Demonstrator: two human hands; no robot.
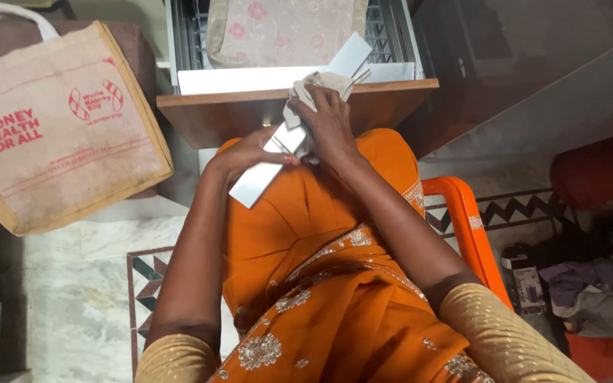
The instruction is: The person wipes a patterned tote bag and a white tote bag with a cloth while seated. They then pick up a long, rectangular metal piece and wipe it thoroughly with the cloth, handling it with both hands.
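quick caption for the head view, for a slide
Seated person's left hand steadies a flat metal strip while the right hand presses a cloth on it, before an open drawer.

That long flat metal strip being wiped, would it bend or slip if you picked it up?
The strip looks straight and unbent though held only mid-length, so it is probably stiff. Its smooth, shiny face may be slippery; the left hand and the cloth under the right hand help grip.

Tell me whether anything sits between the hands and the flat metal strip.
Nothing blocks the left hand; it grips the metal strip directly near its lower end. Only the grey cloth lies between the right hand and the strip, pressed against it in front of the open drawer.
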